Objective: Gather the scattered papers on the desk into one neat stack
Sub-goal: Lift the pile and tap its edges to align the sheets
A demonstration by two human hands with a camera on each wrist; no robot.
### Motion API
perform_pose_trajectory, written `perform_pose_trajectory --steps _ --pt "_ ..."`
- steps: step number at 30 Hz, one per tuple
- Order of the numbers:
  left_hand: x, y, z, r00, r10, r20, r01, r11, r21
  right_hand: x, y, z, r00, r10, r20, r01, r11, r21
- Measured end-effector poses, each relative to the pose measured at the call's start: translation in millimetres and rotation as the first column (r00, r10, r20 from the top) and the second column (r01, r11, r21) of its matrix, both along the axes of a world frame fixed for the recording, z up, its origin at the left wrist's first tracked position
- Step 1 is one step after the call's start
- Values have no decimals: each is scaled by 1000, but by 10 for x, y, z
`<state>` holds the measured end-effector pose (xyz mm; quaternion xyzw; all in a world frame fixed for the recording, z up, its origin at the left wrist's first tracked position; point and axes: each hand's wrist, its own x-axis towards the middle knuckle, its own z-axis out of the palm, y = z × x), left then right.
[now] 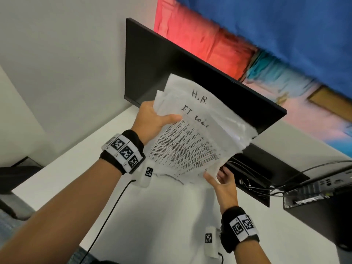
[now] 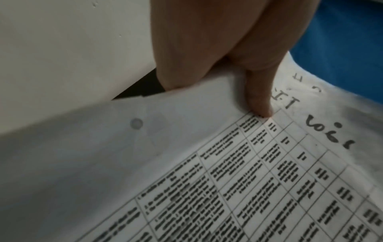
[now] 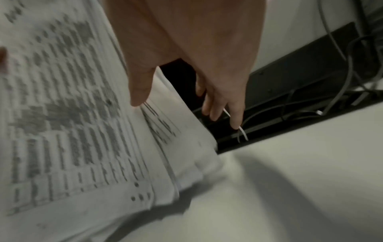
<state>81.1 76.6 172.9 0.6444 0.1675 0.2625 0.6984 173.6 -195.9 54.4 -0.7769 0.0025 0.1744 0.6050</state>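
Note:
A stack of white papers is held tilted above the white desk; its top sheet carries a printed table and handwriting. My left hand grips the stack's upper left edge. Its thumb presses on the top sheet, and its fingers are hidden behind the papers. My right hand is at the stack's lower right corner. There its thumb touches the papers, while the fingers stay straight behind the edge, apart from the sheets. The sheet edges are uneven.
A black monitor stands just behind the papers. At the desk's back, a black cable tray holds wires, and a small computer box sits at the right. A black cable crosses the desk. A colourful painting hangs on the wall.

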Motion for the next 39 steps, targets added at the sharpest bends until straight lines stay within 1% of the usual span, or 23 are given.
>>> perform_pose_trajectory --steps 2,3,5,6,8,10,12,14,16,17,19,21,22,23,25,27,29,30,32,33,36,38,39 --pt "-45 67 60 997 41 68 -31 990 -138 -91 -75 -83 994 -36 -104 35 999 -17" --pt "-70 103 76 993 58 103 -33 972 -231 -152 -92 -106 989 -18 -147 19 1000 6" --pt "-94 160 52 986 88 142 -24 915 -402 -296 -56 -77 974 46 -220 -25 995 100" --pt "-101 171 8 985 98 146 -18 881 -472 -349 -14 -37 968 58 -243 -17 986 168" --pt "-121 166 -131 986 73 150 28 814 -580 -385 56 79 968 27 -248 55 946 319" --pt "-167 189 -321 988 17 156 84 783 -617 -306 58 187 978 -40 -206 125 899 420" --pt "-249 272 -467 985 -34 168 132 778 -614 -194 -9 308 990 -78 -115 119 900 420" --pt "-369 391 -542 988 -72 133 139 780 -610 -94 -135 419 997 -71 -20 73 931 358" --pt "-466 517 -599 984 -171 45 167 819 -548 -42 -261 542 998 -49 43 34 954 298" --pt "-500 552 -614 966 -258 -10 219 839 -498 -32 -323 592 997 -38 65 18 960 280" --pt "-497 578 -695 902 -392 -180 293 862 -413 -24 -413 661 994 -15 112 -11 975 223" --pt "-444 492 -762 844 -416 -339 316 895 -314 -18 -467 689 983 6 183 -41 981 187" --pt "-410 419 -807 842 -390 -374 301 913 -275 -6 -489 682 976 9 219 -49 983 178" --pt "-384 335 -848 858 -341 -384 257 932 -254 3 -498 673 969 -5 245 -38 984 171" --pt "-345 204 -933 915 -205 -347 122 961 -247 34 -505 584 963 -121 239 65 971 229" --pt "-329 119 -961 948 -123 -294 42 963 -266 38 -520 404 939 -320 126 276 920 278" --pt "-330 86 -965 957 -104 -270 39 971 -236 22 -533 177 900 -436 -25 432 880 196" --pt "-329 72 -957 959 -109 -262 53 976 -210 3 -535 71 891 -451 -47 453 880 145" --pt "-344 37 -906 965 -102 -240 65 985 -159 -53 -479 -22 908 -420 11 416 903 106" --pt "-358 22 -864 971 -88 -224 57 988 -142 -103 -436 31 914 -401 59 392 912 123" --pt "-449 42 -669 993 -65 -94 51 989 -142 -186 -415 374 902 -356 244 293 920 259" --pt "-549 96 -548 998 -40 43 48 979 -200 -201 -478 610 866 -350 358 207 902 380" --pt "-597 120 -502 995 -21 95 43 972 -229 -189 -549 618 863 -333 380 171 901 400"
